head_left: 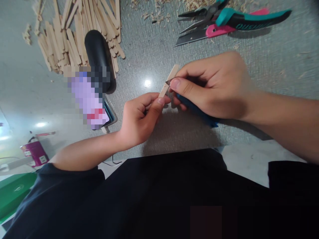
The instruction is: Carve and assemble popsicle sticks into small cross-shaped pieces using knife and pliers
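A pale wooden craft stick (171,73) slants up from my left hand (142,118), whose thumb and fingers pinch its lower end. My right hand (211,86) is closed round a knife with a blue handle (198,108), which runs out below the palm. Between thumb and forefinger only the dark tip of its blade (167,82) shows, touching the stick near its middle. Both hands are close together above the grey textured table (139,63). Most of the knife is hidden by my right fingers.
Many loose craft sticks (82,30) lie at the back left, beside a black oblong case (96,49) and a phone (87,99) with a blurred screen. Pliers (224,18) lie over a pink-handled cutter (216,31) at the back right. Wood shavings (157,15) are scattered behind.
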The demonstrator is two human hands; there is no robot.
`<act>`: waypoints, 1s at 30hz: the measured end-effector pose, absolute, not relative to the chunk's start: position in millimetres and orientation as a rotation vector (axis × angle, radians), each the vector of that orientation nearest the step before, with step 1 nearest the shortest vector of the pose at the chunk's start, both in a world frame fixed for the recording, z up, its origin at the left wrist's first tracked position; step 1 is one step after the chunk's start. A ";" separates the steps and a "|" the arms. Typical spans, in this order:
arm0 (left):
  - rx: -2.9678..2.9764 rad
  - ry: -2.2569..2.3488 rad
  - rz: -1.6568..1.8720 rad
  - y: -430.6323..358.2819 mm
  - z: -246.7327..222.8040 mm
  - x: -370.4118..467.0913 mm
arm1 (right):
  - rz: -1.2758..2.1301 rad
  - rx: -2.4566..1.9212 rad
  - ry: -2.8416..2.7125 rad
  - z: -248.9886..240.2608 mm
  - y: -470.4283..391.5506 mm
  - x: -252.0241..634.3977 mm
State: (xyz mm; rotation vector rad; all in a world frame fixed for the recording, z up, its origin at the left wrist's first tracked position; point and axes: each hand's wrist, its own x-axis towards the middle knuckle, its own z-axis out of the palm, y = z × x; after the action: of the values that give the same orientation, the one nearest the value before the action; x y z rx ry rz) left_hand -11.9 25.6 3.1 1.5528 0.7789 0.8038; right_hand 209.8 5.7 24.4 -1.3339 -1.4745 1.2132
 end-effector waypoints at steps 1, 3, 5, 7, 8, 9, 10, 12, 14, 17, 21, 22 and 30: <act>1.551 0.774 0.806 25.6 3.1 -11.9 | 1.211 -1.333 -1.488 24.4 5.2 209.7; 1.550 0.765 0.803 25.7 2.7 -11.9 | 1.204 -1.350 -1.508 24.4 4.0 209.1; 1.556 0.754 0.805 25.8 1.8 -11.9 | 1.178 -1.384 -1.522 24.4 2.3 207.5; 1.570 0.748 0.814 25.6 0.8 -11.9 | 1.142 -1.408 -1.528 24.4 0.7 204.9; 1.581 0.747 0.820 25.5 0.5 -11.8 | 1.130 -1.411 -1.522 24.3 0.0 203.5; 1.591 0.743 0.827 25.4 0.4 -11.7 | 1.129 -1.408 -1.511 24.2 -0.4 202.1; 1.601 0.740 0.834 25.4 0.7 -11.5 | 1.139 -1.401 -1.492 24.1 -0.6 201.0; 1.632 0.736 0.835 25.6 2.0 -11.1 | 1.189 -1.379 -1.464 24.0 -0.4 199.6; 1.668 0.736 0.830 26.0 3.8 -10.7 | 1.236 -1.359 -1.480 23.9 0.2 199.5; 1.667 0.737 0.826 26.2 5.2 -10.8 | 1.254 -1.350 -1.487 23.8 0.6 200.1; 1.586 0.755 0.805 25.1 3.9 -11.7 | 1.278 -1.332 -1.344 25.2 0.7 200.1; 1.570 0.769 0.802 24.8 3.4 -11.9 | 1.275 -1.340 -1.329 25.9 0.9 200.2; 1.586 0.832 0.748 27.0 5.2 -12.0 | 1.212 -1.359 -1.602 28.8 2.7 203.5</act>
State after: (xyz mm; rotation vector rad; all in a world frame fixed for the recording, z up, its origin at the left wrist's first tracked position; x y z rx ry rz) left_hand -12.0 27.0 5.2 1.5861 0.8319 0.7485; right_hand 203.5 2.7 28.8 -1.3594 -1.6020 1.2124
